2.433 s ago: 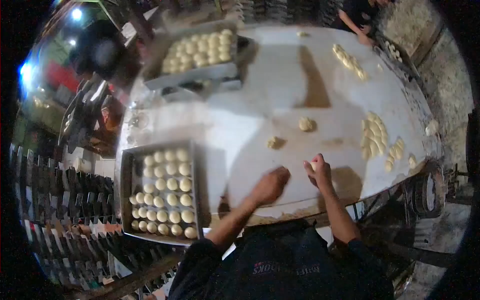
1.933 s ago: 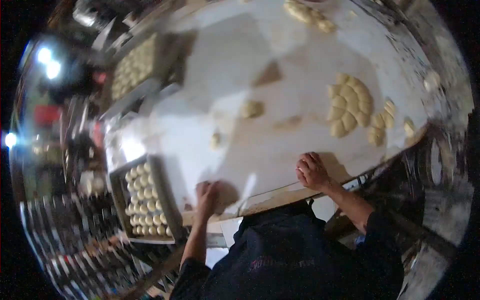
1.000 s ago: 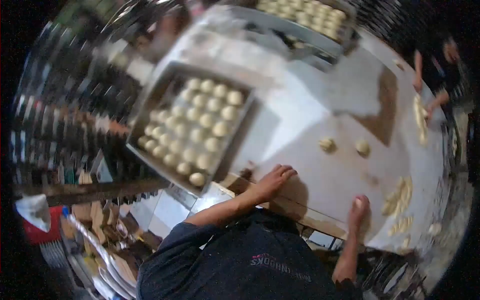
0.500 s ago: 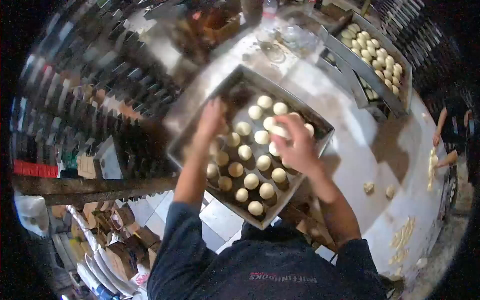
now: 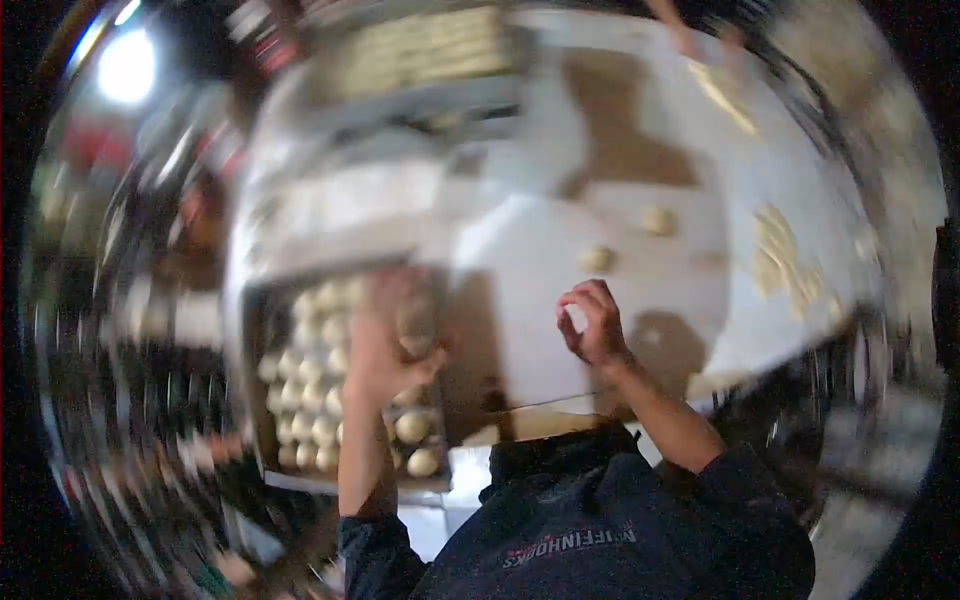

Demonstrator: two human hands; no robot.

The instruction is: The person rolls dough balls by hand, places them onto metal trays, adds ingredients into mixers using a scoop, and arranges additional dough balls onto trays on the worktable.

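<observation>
The pale worktable [image 5: 515,235] carries a near-left tray [image 5: 300,482] of dough balls [image 5: 324,430] and a blurred far-left tray [image 5: 400,105]. Two dough lumps [image 5: 597,260] lie at centre-right. A dough cluster [image 5: 776,255] lies right; a dough strip [image 5: 725,98], far right.

Dial centred on table [image 5: 520,240] | 8 o'clock: near tray [image 5: 264,312], dough balls [image 5: 323,430] inside, left grip [image 5: 378,368] over it | 11: far tray [image 5: 430,102], filled | 2: dough strip [image 5: 724,98] | 3: dough pieces [image 5: 778,255] | near lump [image 5: 597,260]: far lump [image 5: 658,220] at its 2, right grip [image 5: 597,328] at its 6
</observation>
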